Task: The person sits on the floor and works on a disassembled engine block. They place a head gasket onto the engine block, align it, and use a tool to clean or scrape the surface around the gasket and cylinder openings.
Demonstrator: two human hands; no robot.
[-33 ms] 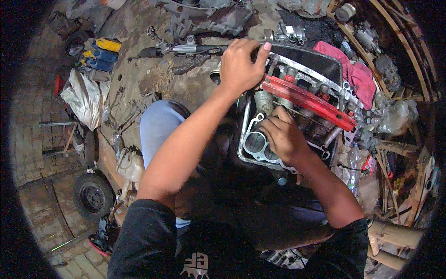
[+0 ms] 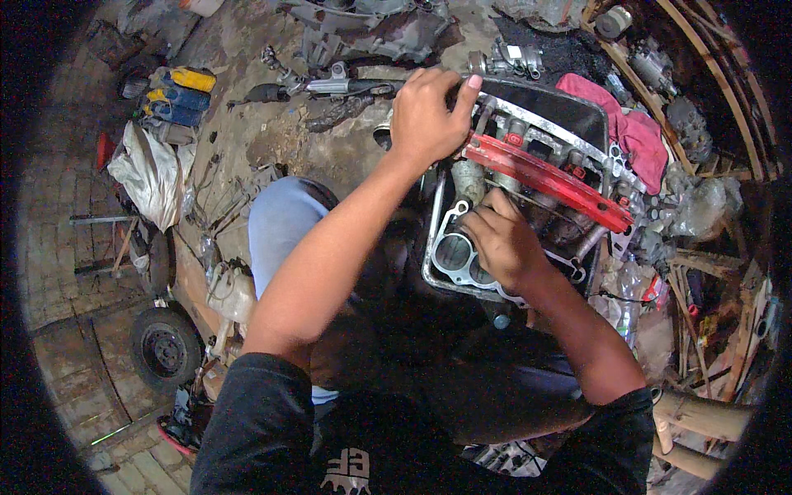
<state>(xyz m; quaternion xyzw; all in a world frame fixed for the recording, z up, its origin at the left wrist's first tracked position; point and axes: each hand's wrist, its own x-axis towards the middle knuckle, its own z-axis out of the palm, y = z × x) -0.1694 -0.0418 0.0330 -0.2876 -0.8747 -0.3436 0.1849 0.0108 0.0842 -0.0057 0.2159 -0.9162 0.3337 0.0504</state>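
Note:
A greasy metal engine intake manifold [image 2: 468,181], with round ports in front, lies in a black tray [image 2: 584,114]. Across it runs a red fuel rail [image 2: 544,177]. My left hand [image 2: 433,115] is closed over the tray's far left corner, thumb along the edge beside the rail's left end; its fingertips are hidden. Over the near ports, at the pale port flange [image 2: 450,257], my right hand [image 2: 505,243] is bent with its fingers curled together. What they pinch, if anything, is hidden under the hand.
A pink cloth [image 2: 639,144] lies beyond the tray's right side. Behind are a steering rack [image 2: 338,85] and a large grey metal casing [image 2: 371,33]. Plastic bags and wooden slats [image 2: 689,322] crowd the right. At left are a wheel [image 2: 166,350] and a white sack [image 2: 153,173].

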